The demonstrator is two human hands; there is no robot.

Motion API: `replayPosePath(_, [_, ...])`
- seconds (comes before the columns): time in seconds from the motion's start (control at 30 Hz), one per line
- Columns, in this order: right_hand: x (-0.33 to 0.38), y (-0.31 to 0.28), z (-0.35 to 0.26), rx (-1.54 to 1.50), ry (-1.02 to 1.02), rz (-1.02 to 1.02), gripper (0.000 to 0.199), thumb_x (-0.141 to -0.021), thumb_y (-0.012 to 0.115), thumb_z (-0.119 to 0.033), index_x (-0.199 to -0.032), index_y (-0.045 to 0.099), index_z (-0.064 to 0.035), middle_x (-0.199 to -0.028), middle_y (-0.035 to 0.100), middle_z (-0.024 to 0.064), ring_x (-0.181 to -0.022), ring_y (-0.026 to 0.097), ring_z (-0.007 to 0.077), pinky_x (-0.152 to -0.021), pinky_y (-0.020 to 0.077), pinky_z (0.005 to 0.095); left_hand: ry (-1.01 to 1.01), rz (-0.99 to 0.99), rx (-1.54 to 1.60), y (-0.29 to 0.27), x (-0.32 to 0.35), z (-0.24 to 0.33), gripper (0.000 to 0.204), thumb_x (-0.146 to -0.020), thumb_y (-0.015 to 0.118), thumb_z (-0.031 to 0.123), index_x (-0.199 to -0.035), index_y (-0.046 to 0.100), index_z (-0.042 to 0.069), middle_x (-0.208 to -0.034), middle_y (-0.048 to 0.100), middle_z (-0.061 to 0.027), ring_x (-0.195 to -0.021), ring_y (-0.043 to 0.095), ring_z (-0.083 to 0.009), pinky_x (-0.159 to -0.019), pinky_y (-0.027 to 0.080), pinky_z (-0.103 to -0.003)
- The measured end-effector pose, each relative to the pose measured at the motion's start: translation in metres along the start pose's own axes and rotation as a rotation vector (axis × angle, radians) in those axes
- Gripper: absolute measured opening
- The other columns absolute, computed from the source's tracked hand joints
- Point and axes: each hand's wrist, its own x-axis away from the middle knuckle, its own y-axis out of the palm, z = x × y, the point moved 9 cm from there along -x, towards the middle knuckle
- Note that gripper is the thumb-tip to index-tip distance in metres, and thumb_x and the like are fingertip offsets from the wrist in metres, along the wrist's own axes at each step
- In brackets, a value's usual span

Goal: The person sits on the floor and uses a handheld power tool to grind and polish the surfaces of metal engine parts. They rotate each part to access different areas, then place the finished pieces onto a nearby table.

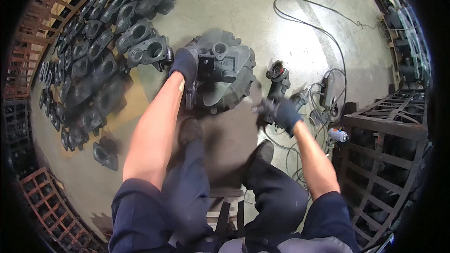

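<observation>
A large dark grey metal casting (229,82), with bolt lugs round its rim and a round port on top, sits in front of my feet. My left hand (186,62), in a dark glove, grips its left side, fingers bent over the upper edge. To the right of the casting is my gloved right hand (281,115), its fingers smeared by motion and pointing left. It is at the lower end of a dark power tool with a bristly round wire brush (276,70). Whether it holds that tool cannot be made out.
Rows of dark flanged castings (101,47) cover the floor at left, and a single small casting (106,155) lies apart. Looped cables (344,65) run across the floor at right. A spray can (338,135) lies beside a metal cage crate (384,159). Rusty racks (54,206) line the left.
</observation>
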Motion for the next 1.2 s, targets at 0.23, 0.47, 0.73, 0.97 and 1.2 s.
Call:
replayPosePath(0.23, [-0.003,0.099,0.072,0.049,0.186,-0.184,0.053,-0.085,0.069,-0.047,-0.110,0.072,-0.0002,-0.108,0.071,0.0243,-0.105,0.067,0.0402,-0.093,0.0509,0.0441,-0.015,0.014,0.021,-0.034,0.025,0.084,0.023,-0.096,0.058,0.016,-0.111,0.072,0.006,-0.101,0.072,-0.0039,-0.088,0.067,-0.0186,-0.077,0.053,-0.031])
replayPosePath(0.47, [-0.061,0.104,0.052,-0.720,0.096,-0.151,0.043,-0.098,0.061,-0.035,-0.118,0.066,0.0022,-0.104,0.073,0.0173,-0.089,0.070,0.0246,-0.079,0.0547,0.0363,-0.546,0.070,0.931,-0.036,0.055,0.106,0.026,-0.099,0.059,0.019,-0.113,0.068,-0.001,-0.101,0.072,-0.0068,-0.083,0.068,-0.0168,-0.075,0.056,-0.031])
replayPosePath(0.73, [-0.079,0.092,-0.054,-1.153,0.112,-0.463,0.046,-0.106,0.050,-0.037,-0.129,0.062,0.0021,-0.100,0.073,0.0091,-0.079,0.070,0.0173,-0.068,0.0575,0.0323,-0.662,0.093,0.901,-0.035,0.061,0.092,0.024,-0.098,0.060,0.017,-0.110,0.071,-0.001,-0.098,0.072,-0.0074,-0.083,0.067,-0.0146,-0.074,0.056,-0.031])
replayPosePath(0.97, [-0.044,0.087,-0.061,-1.226,0.199,-0.465,0.051,-0.103,0.049,-0.048,-0.129,0.062,-0.0058,-0.110,0.071,0.0060,-0.094,0.071,0.0178,-0.076,0.0598,0.0355,-0.588,0.198,0.872,-0.042,0.120,0.155,0.028,-0.097,0.061,0.012,-0.119,0.067,-0.005,-0.104,0.073,-0.0100,-0.090,0.070,-0.0192,-0.080,0.057,-0.032])
replayPosePath(1.2, [0.065,-0.018,-0.149,-1.539,0.046,0.012,0.050,-0.105,0.048,-0.042,-0.126,0.062,0.0017,-0.113,0.070,0.0122,-0.097,0.068,0.0169,-0.081,0.0564,0.0281,-0.092,0.120,0.182,-0.132,0.160,0.313,0.040,-0.086,0.073,0.008,-0.124,0.063,-0.004,-0.117,0.069,-0.0183,-0.106,0.068,-0.0308,-0.090,0.055,-0.037])
